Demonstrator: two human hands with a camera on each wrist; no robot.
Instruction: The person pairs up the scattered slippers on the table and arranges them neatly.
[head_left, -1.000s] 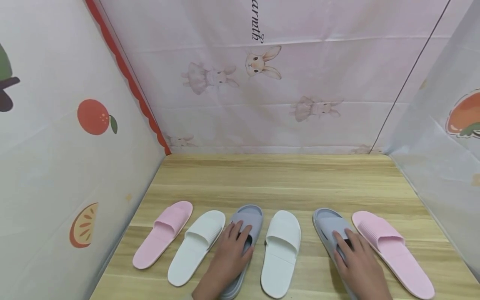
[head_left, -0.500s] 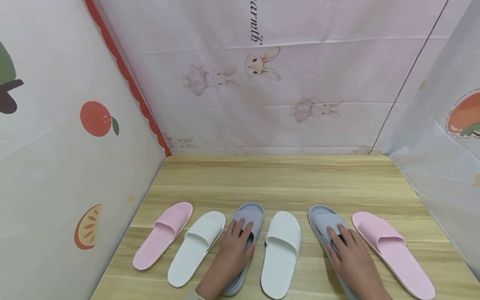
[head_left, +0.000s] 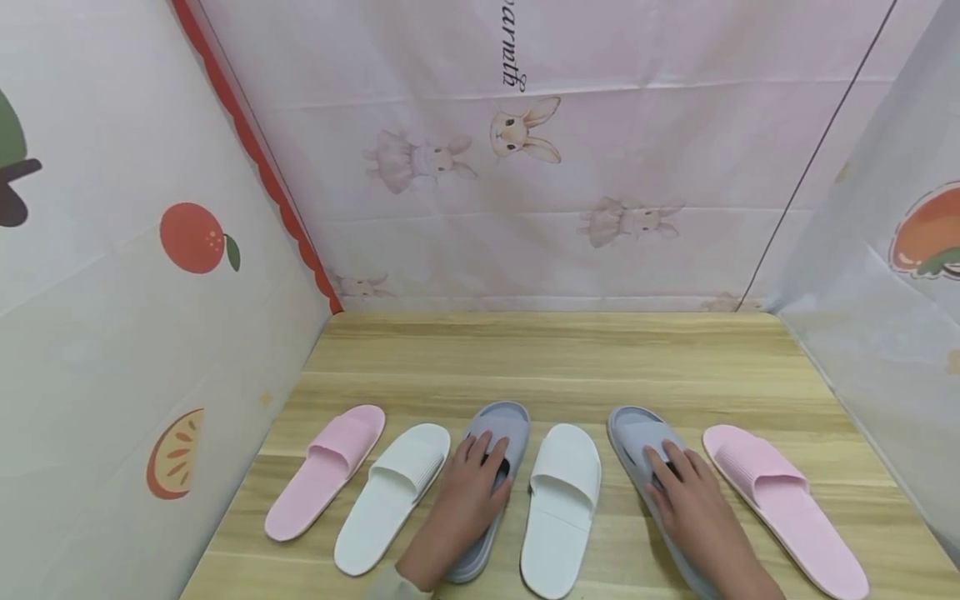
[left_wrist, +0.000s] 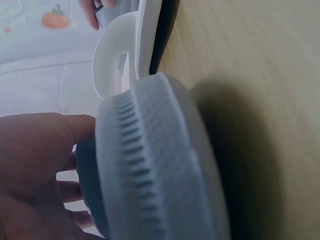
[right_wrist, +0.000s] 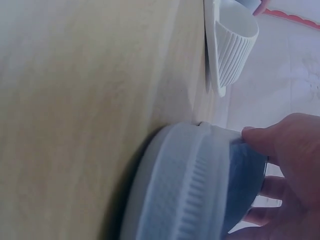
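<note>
Two grey slippers lie in a row of several slippers on the wooden table [head_left: 555, 358]. My left hand [head_left: 480, 467] grips the strap of the left grey slipper [head_left: 501, 422], fingers over the top and tucked into its opening. In the left wrist view the ribbed grey slipper [left_wrist: 160, 170] fills the frame, with my left hand [left_wrist: 35, 165] wrapped round its strap. My right hand [head_left: 671, 471] grips the strap of the right grey slipper [head_left: 632, 427] the same way. The right wrist view shows that grey slipper [right_wrist: 190, 190] with my right hand [right_wrist: 285, 165] round it.
A pink slipper [head_left: 326, 467] and a white slipper [head_left: 393, 496] lie left of my left hand. Another white slipper [head_left: 561, 500] sits between the hands, and a pink slipper [head_left: 783, 504] lies at the far right. Printed fabric walls close in the left, back and right sides.
Both hands have slid their grey slippers a little away from me. The right grey slipper has also shifted slightly left, away from the pink one.
</note>
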